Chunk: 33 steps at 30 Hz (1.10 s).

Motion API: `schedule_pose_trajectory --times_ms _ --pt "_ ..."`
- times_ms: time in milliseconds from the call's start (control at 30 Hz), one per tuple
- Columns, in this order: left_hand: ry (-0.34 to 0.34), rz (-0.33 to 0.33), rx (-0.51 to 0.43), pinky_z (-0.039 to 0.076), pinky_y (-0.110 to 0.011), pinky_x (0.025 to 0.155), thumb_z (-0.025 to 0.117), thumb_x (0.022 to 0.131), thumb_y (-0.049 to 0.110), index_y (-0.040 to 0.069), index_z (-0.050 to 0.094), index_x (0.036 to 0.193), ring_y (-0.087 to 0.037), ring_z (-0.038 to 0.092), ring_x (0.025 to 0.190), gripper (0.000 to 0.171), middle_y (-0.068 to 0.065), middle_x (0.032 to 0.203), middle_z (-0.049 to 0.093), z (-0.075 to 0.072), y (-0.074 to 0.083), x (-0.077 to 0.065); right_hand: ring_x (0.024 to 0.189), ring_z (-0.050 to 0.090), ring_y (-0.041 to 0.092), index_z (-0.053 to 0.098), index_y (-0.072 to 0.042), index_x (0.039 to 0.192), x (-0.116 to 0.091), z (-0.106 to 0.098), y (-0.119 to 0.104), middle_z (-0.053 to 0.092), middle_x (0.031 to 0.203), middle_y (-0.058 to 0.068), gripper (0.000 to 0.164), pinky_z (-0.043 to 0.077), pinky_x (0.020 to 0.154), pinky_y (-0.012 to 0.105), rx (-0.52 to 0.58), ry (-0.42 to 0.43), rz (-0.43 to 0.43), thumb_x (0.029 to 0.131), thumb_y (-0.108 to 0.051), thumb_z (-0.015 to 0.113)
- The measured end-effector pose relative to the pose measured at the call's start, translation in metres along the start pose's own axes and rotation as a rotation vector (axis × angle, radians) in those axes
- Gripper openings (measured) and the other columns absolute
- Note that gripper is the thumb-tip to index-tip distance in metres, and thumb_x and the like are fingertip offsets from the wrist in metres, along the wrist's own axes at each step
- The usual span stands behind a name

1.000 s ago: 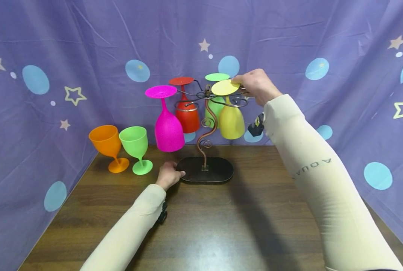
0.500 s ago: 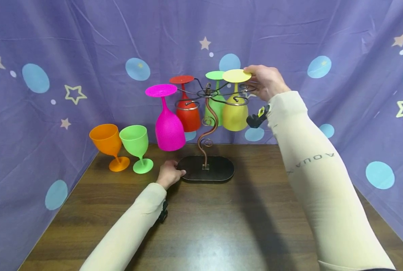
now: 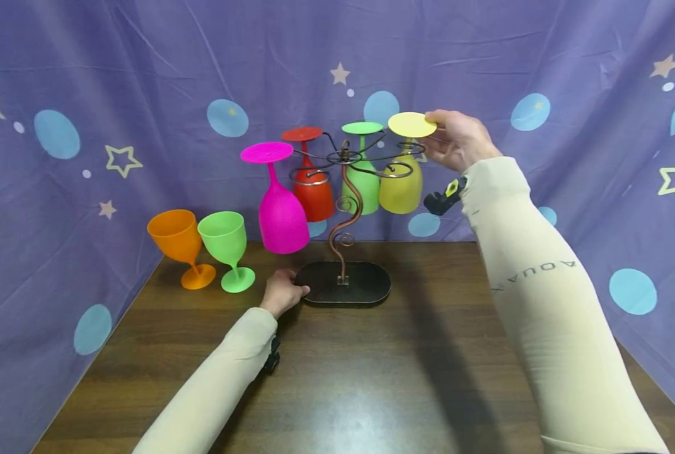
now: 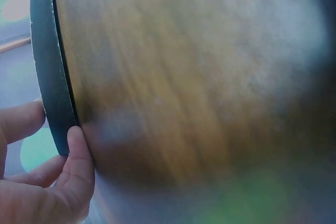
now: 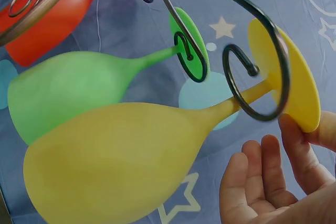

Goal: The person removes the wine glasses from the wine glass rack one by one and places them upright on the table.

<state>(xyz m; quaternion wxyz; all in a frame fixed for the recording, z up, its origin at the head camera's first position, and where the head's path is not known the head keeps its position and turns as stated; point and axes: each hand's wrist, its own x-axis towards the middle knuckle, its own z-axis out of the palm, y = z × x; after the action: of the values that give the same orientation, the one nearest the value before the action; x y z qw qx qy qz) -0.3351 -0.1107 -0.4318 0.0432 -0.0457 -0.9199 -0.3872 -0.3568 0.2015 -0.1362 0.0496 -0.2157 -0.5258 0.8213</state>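
My right hand (image 3: 463, 140) pinches the foot of a yellow goblet (image 3: 401, 194), which hangs upside down at the right of a wire goblet rack. In the right wrist view, a curled dark hook (image 5: 285, 72) overlaps the yellow stem just below the foot, and the lower fingers are clear of the bowl. At the rack's left end, my left hand (image 3: 282, 294) grips the edge of the oval black base (image 3: 368, 284), thumb on one face and fingers on the other. Pink (image 3: 283, 221), red (image 3: 314, 198) and green (image 5: 73, 85) goblets also hang foot-up.
An orange goblet (image 3: 175, 234) and another green goblet (image 3: 224, 236) stand upright on the wooden table (image 3: 337, 378), left of the rack. A purple curtain (image 3: 292, 57) with stars and blue spots hangs behind and along both sides.
My right hand has carried the yellow goblet rightward and up, away from the rack's centre post. The left hand keeps its grip on the base, and the other goblets stay put.
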Motion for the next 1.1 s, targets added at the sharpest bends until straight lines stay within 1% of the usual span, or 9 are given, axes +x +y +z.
schedule_pose_trajectory --times_ms 67,167,333,433,667,767,867,967,1100 --pt "0.000 0.001 0.009 0.048 -0.047 0.086 0.076 0.076 0.015 -0.005 0.066 0.092 -0.040 0.061 0.096 0.027 -0.020 0.091 0.067 0.000 0.000 0.000 0.082 0.063 0.018 0.065 -0.013 0.100 0.000 -0.004 -0.001 0.066 0.089 0.006 0.018 0.052 0.078 0.030 0.008 -0.008 0.008 0.083 -0.010 0.073" --pt "0.000 -0.006 0.011 0.048 -0.046 0.086 0.076 0.076 0.015 -0.005 0.065 0.093 -0.040 0.061 0.096 0.029 -0.020 0.092 0.066 0.000 0.000 0.000 0.077 0.061 0.019 0.064 -0.012 0.099 -0.001 -0.012 -0.003 0.064 0.088 0.006 0.018 0.053 0.074 0.031 0.022 -0.026 0.025 0.083 -0.009 0.073" --pt "0.005 -0.013 0.004 0.048 -0.047 0.086 0.077 0.075 0.016 -0.006 0.064 0.095 -0.041 0.060 0.096 0.032 -0.022 0.093 0.066 0.000 0.000 0.000 0.067 0.062 0.019 0.061 -0.007 0.102 -0.001 -0.028 -0.002 0.063 0.088 0.009 0.020 0.054 0.062 0.028 0.034 -0.112 0.079 0.085 -0.006 0.071" --pt "0.007 -0.013 0.005 0.048 -0.047 0.086 0.077 0.075 0.016 -0.006 0.064 0.095 -0.041 0.060 0.096 0.032 -0.022 0.093 0.066 0.001 0.000 -0.001 0.066 0.062 0.020 0.059 -0.006 0.104 -0.002 -0.035 0.000 0.061 0.089 0.010 0.020 0.055 0.061 0.027 0.008 -0.155 0.080 0.087 -0.006 0.069" --pt "0.009 -0.011 0.015 0.047 -0.046 0.087 0.076 0.076 0.016 -0.006 0.065 0.096 -0.040 0.060 0.096 0.031 -0.021 0.094 0.066 0.001 0.000 -0.002 0.072 0.063 0.020 0.058 -0.003 0.107 -0.012 -0.050 -0.001 0.059 0.096 0.013 0.022 0.056 0.067 0.027 0.024 -0.254 0.091 0.087 -0.003 0.067" --pt "0.009 -0.009 0.009 0.047 -0.046 0.086 0.076 0.076 0.016 -0.006 0.065 0.095 -0.040 0.061 0.095 0.031 -0.021 0.093 0.066 0.001 0.001 -0.002 0.081 0.066 0.021 0.057 -0.001 0.112 -0.017 -0.058 -0.003 0.060 0.102 0.015 0.026 0.055 0.076 0.026 0.066 -0.288 0.122 0.087 0.001 0.066" --pt "0.011 -0.008 0.002 0.048 -0.046 0.086 0.076 0.076 0.015 -0.006 0.066 0.095 -0.040 0.061 0.095 0.031 -0.021 0.093 0.066 0.001 0.002 -0.001 0.095 0.067 0.024 0.054 0.001 0.118 -0.020 -0.067 -0.002 0.058 0.112 0.017 0.033 0.052 0.087 0.028 0.112 -0.315 0.146 0.086 0.006 0.064" --pt "0.016 -0.011 0.002 0.047 -0.046 0.087 0.077 0.076 0.015 -0.006 0.066 0.097 -0.040 0.060 0.097 0.032 -0.021 0.095 0.066 0.001 0.002 -0.002 0.099 0.066 0.025 0.052 0.003 0.117 -0.023 -0.078 0.002 0.059 0.112 0.020 0.033 0.050 0.090 0.028 0.119 -0.357 0.140 0.087 0.008 0.062" --pt "0.022 -0.003 0.008 0.047 -0.046 0.088 0.076 0.075 0.015 -0.007 0.066 0.098 -0.041 0.060 0.098 0.033 -0.022 0.096 0.066 0.001 0.002 -0.003 0.096 0.067 0.025 0.054 0.005 0.111 -0.030 -0.092 0.012 0.062 0.104 0.021 0.023 0.050 0.090 0.029 0.097 -0.422 0.105 0.088 0.007 0.060"
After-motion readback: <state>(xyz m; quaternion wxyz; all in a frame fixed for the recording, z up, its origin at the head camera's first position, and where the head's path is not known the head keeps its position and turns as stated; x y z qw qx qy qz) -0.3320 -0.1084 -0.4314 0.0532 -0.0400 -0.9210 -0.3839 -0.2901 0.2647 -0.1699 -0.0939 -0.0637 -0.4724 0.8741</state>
